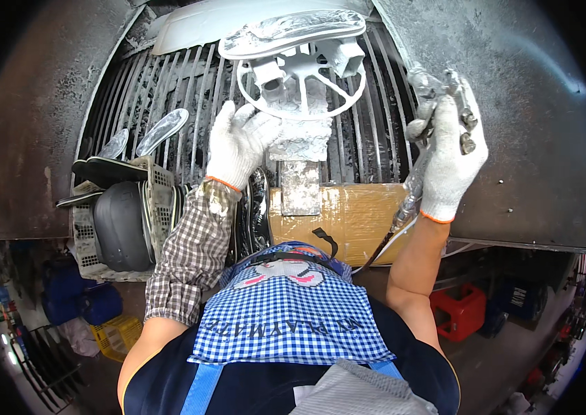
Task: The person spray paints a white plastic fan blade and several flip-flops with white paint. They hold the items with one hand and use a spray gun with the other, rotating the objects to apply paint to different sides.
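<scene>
Spray gun (423, 84): gripped by the gloved right hand (453, 149). Left hand (237, 144): gloved, loosely open, near left of a white wheel (304, 66). Shoe sole (293, 32): sits over the wheel's far side.

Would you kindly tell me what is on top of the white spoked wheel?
A long, white-edged shoe sole with a grey-streaked face lies over the wheel, above white square-ended supports. The sole covers the wheel's far rim, so that part cannot be seen.
</scene>
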Action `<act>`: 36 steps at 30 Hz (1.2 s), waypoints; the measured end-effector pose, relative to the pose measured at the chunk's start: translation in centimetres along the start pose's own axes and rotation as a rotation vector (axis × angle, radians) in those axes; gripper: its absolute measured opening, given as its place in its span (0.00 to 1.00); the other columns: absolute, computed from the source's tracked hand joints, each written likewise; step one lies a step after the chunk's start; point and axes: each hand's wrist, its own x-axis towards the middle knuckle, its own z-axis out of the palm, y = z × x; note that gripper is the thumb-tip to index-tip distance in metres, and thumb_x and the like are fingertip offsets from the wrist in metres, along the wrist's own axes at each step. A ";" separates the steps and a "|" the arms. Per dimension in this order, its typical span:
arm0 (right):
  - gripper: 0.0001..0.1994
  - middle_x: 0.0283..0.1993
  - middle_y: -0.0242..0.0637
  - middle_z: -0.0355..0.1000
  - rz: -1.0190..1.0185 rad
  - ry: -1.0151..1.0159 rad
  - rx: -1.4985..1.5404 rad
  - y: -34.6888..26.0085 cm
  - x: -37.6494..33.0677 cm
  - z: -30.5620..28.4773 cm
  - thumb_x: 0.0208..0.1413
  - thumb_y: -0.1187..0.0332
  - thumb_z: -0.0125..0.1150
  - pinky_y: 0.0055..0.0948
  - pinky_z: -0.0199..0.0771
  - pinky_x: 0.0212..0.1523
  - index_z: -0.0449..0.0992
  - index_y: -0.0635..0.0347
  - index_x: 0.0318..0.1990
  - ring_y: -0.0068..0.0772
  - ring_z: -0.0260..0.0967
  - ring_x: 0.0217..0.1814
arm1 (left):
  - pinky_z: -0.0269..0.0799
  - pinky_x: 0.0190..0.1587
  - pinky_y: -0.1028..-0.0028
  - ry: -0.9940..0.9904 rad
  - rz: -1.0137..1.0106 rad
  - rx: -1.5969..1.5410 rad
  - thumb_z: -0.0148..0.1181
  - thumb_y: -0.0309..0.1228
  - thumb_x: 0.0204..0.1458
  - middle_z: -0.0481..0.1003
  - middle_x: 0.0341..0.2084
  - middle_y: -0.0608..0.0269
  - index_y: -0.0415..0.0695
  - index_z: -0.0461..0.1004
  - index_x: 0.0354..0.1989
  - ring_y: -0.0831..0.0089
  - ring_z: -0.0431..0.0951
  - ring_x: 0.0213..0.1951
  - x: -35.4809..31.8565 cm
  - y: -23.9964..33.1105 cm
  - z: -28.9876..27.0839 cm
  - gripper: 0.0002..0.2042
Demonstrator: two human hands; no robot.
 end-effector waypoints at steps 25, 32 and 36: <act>0.29 0.50 0.33 0.75 0.373 -0.035 -0.162 6.7 -11.5 -6.8 0.70 0.71 0.58 0.21 0.75 0.47 0.59 0.64 0.75 0.19 0.72 0.44 | 0.69 0.70 0.52 -0.082 0.156 0.115 0.64 0.38 0.63 0.58 0.70 0.31 0.30 0.50 0.73 0.42 0.66 0.68 1.0 -1.8 9.9 0.39; 0.29 0.54 0.34 0.72 0.536 -0.018 -0.172 6.9 -14.4 -8.5 0.72 0.64 0.56 0.23 0.79 0.39 0.57 0.60 0.76 0.21 0.73 0.41 | 0.76 0.58 0.59 0.125 0.326 0.540 0.64 0.34 0.63 0.75 0.54 0.42 0.35 0.63 0.68 0.55 0.77 0.55 9.4 -1.2 12.2 0.28; 0.28 0.63 0.39 0.72 0.462 -0.065 -0.423 7.3 -15.5 -9.0 0.73 0.64 0.52 0.23 0.78 0.33 0.56 0.59 0.77 0.24 0.75 0.44 | 0.75 0.62 0.62 0.103 0.603 1.107 0.70 0.29 0.56 0.77 0.55 0.40 0.35 0.72 0.62 0.55 0.79 0.57 7.2 -0.8 13.5 0.26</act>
